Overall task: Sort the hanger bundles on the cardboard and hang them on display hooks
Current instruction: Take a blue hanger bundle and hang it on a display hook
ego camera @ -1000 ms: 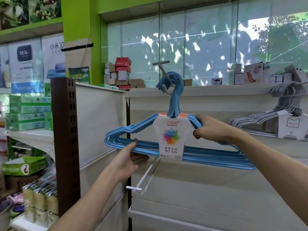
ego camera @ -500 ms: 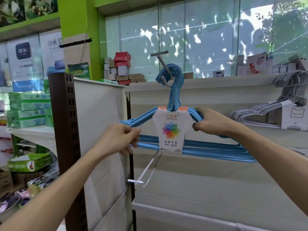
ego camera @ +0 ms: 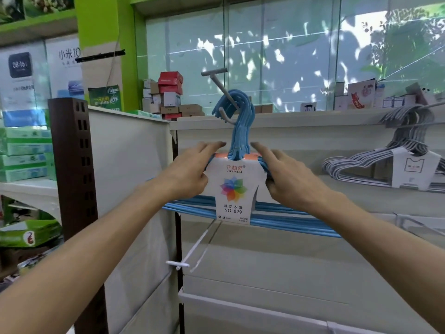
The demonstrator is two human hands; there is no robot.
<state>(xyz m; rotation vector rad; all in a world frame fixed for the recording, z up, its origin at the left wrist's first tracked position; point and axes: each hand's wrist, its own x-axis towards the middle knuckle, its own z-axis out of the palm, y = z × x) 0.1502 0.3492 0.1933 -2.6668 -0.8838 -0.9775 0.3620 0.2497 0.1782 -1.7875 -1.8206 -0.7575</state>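
The blue hanger bundle (ego camera: 240, 208) is hanging by its clustered hook necks on the grey display hook (ego camera: 222, 92), which is slanting up and out from the shelving panel (ego camera: 289, 261) toward a T-shaped end bar. The necks are sitting low on the prong, close to its bend, so the bundle looks seated, but that is a judgement; the exact contact is hidden behind the blue wire.

What could go wrong from here: several necks are fanning out at slightly different angles, and if one of them is only resting against its neighbours rather than over the prong, it could swing the bundle crooked once support goes. The paper label sleeve (ego camera: 234, 189) is the only thing seen binding the hangers, and pushing hard on it could crease or tear it. A sideways nudge could also set the long lower bars swinging against the thin white hook (ego camera: 192, 247) sticking out just below.

The left hand (ego camera: 190, 172) is lying on the bundle's left shoulder beside the label, fingers (ego camera: 212, 147) reaching up toward the necks, thumb tucked under at the label's edge. The right hand (ego camera: 286, 174) is mirroring it on the right shoulder, forefinger pointing at the necks. Whether either hand is really grasping the wires or only steadying them with flat fingers, I cannot tell. A grey hanger bundle (ego camera: 395, 162) is hanging on a neighbouring hook to the right.
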